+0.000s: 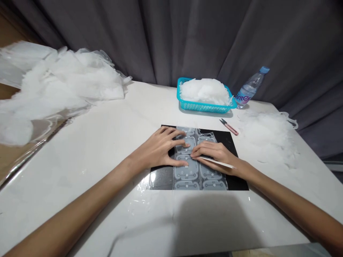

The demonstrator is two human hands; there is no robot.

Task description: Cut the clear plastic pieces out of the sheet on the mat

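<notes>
Two hands work over a clear molded sheet (187,172) on a black mat (241,182).

The left hand (167,146) is spread and unclenched, its fingertips pressing on the sheet's left column of rounded panels, while the right hand (211,155) grasps a thin white stick-like tool (218,162), its tip end at the fingers near the middle of the sheet. The sheet lies flat on the mat, which sits on the white bench (120,132). Beyond the mat are pink-handled snips (229,127), a turquoise basket (205,106) filled with white translucent pieces (205,91), and a bottle (250,89) just beside the basket. A loose pile (268,137) lies on the right, a larger heap (66,78) on the left.
</notes>
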